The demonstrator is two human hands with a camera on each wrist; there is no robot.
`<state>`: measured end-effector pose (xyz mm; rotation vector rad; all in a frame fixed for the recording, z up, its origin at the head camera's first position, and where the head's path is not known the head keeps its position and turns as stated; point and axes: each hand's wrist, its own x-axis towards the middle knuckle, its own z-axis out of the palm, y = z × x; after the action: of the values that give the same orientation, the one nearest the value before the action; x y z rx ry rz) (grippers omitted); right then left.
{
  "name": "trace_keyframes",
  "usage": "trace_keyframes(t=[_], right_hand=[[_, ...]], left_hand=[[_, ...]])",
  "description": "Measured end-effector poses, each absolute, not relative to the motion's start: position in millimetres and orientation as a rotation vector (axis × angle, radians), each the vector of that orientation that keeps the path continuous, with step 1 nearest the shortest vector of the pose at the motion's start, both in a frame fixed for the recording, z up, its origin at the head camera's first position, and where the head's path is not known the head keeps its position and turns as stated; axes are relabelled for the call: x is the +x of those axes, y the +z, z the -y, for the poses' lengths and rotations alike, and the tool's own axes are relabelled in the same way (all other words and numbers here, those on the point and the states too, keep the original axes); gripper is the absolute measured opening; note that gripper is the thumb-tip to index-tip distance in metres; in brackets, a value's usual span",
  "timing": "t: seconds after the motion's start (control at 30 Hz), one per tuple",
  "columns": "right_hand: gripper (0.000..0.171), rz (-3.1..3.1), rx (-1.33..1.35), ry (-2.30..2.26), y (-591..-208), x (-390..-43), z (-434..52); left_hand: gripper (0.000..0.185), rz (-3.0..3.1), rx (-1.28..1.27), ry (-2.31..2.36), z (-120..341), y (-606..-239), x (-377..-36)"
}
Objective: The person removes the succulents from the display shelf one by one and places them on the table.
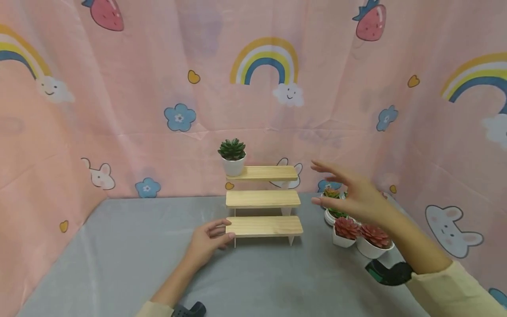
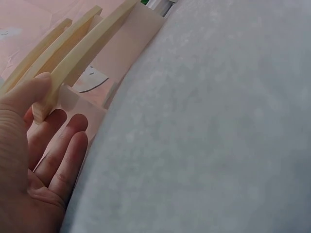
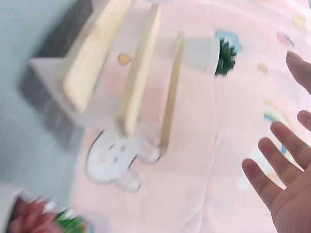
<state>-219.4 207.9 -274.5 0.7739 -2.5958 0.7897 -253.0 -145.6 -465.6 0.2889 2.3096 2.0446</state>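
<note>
A three-tier wooden display stand [image 1: 263, 226] with pale planks on clear supports stands at the middle of the table. My left hand [image 1: 207, 240] holds the left end of its lowest plank, thumb on the front edge and fingers underneath, as the left wrist view shows at the plank end [image 2: 43, 104]. On the left of the top plank sits a green succulent in a white pot [image 1: 232, 164]. My right hand [image 1: 352, 193] hovers right of the stand with fingers spread apart and nothing in them; the right wrist view shows its bare palm [image 3: 296, 204].
Beneath and behind the right hand, several potted succulents are grouped on the right of the table, including a small red one [image 1: 346, 229] and a larger red one [image 1: 374, 242]. A pink patterned curtain [image 1: 150, 110] surrounds the grey tabletop [image 1: 130, 246] at the back and sides.
</note>
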Motion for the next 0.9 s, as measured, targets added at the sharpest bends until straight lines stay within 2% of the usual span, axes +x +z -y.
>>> trace_keyframes(t=[0.2, 0.4, 0.7, 0.9], right_hand=[[0.077, 2.624, 0.809, 0.859, -253, -259, -161], [0.082, 2.627, 0.87, 0.895, -246, -292, -115], [0.076, 2.683, 0.933, 0.915, -249, -322, -70], [0.078, 2.719, 0.895, 0.903, -253, -336, -54]], left_hand=[[0.042, -2.315, 0.313, 2.037, 148, -467, -255], [0.043, -2.305, 0.326, 2.036, 148, -467, -254], [0.043, -2.307, 0.315, 2.04, 146, -468, -254], [0.041, -2.301, 0.322, 2.05, 147, -468, -255]])
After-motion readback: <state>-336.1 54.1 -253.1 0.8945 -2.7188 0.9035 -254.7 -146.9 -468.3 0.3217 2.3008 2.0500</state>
